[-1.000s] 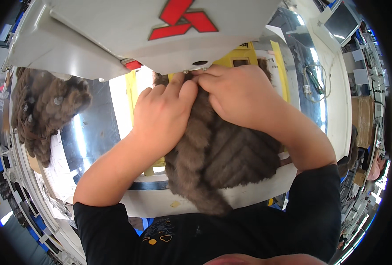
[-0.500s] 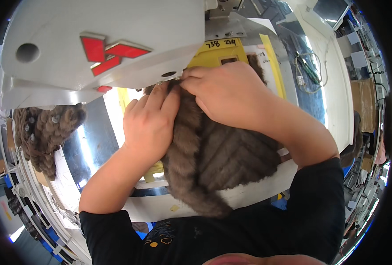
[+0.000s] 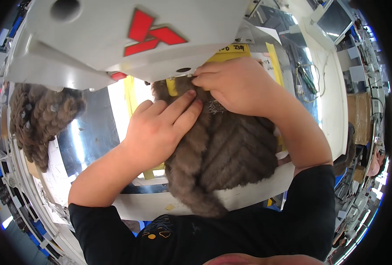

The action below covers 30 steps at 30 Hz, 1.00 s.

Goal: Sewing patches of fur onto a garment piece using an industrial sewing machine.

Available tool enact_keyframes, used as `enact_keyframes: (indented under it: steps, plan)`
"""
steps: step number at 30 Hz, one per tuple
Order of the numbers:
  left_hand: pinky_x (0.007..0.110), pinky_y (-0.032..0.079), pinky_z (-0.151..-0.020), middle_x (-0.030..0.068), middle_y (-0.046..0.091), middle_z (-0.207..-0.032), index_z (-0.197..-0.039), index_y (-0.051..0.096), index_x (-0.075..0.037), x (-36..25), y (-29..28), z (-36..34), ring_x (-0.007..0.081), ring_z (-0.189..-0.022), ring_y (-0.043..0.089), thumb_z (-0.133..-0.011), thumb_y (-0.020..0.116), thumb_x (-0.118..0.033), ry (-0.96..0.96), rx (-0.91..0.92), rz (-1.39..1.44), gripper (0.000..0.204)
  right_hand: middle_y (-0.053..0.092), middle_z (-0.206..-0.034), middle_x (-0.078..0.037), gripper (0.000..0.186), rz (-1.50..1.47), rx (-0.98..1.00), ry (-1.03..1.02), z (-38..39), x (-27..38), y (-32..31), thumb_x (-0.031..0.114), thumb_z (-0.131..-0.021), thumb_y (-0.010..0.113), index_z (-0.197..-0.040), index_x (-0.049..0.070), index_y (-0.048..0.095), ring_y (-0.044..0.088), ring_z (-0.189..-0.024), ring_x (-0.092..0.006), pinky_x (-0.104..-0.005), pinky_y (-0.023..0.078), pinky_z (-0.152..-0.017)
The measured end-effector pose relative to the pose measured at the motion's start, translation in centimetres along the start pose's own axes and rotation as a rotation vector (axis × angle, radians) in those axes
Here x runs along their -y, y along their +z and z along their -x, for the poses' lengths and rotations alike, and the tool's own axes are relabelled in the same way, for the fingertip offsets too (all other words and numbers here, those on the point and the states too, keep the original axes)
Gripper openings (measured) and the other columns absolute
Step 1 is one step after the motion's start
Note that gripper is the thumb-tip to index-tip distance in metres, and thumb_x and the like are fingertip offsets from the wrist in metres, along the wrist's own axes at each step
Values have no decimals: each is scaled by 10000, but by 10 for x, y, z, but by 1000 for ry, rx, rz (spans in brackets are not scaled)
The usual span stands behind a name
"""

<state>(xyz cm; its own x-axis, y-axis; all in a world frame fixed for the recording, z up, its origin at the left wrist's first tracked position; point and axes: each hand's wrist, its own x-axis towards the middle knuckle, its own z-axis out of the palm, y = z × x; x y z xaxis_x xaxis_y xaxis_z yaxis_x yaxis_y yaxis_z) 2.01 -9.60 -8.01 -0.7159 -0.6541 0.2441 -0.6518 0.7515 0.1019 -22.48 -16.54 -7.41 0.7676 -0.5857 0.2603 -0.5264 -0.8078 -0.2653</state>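
A brown fur piece (image 3: 240, 154) with slanting ridges lies under the head of a white sewing machine (image 3: 103, 48). Along its left side runs a thick, fluffy fur strip (image 3: 182, 176), its lower end hanging over the table edge toward me. My left hand (image 3: 158, 128) rests on the fur, index and middle fingers stretched out flat. At the machine's lower edge, my right hand (image 3: 238, 84) has its fingers pinched together on the fur's far part. A small silvery patch (image 3: 215, 107) shows on the fur between my hands. The machine head hides the needle area.
Another brown fur piece (image 3: 47, 117) with a bumpy surface lies at the left. Beyond my right hand is a yellow template (image 3: 235, 51). Farther right lie tools and a cable (image 3: 310, 77), with a screen (image 3: 335, 20) behind and a cardboard box (image 3: 359, 117) beside the table.
My left hand has slid back from the machine edge and its fingers have straightened on the fur. The silvery patch has come into view. The whole picture has shifted slightly.
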Motion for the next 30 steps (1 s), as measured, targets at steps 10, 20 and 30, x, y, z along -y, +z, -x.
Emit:
enact_keyframes:
  steps: [10,20,30]
  plan:
    - [348,519,-719,116,672,-1362,-1326,642,-52,-6,11,3,212,-819,663,-816,594,-128,-70,-56,46,517,768,-1131,-59,276,-133,64,137,-5,-1,-1,78,-874,609,-1077,107,794,725,-1013,-282,-397,587,-874]
    - [354,529,-727,138,673,-1331,-1305,634,-34,-10,18,4,226,-844,675,-819,601,-119,-98,-102,71,494,778,-1042,-80,263,-203,80,232,-12,-1,-2,59,-864,610,-1038,98,803,729,-961,-306,-391,590,-840]
    - [355,534,-754,135,676,-1317,-1303,623,-28,-3,24,2,234,-874,680,-820,605,-115,-125,-145,57,491,754,-888,-157,273,-197,55,274,-16,-17,7,62,-862,591,-1021,94,811,716,-826,-368,-419,571,-776]
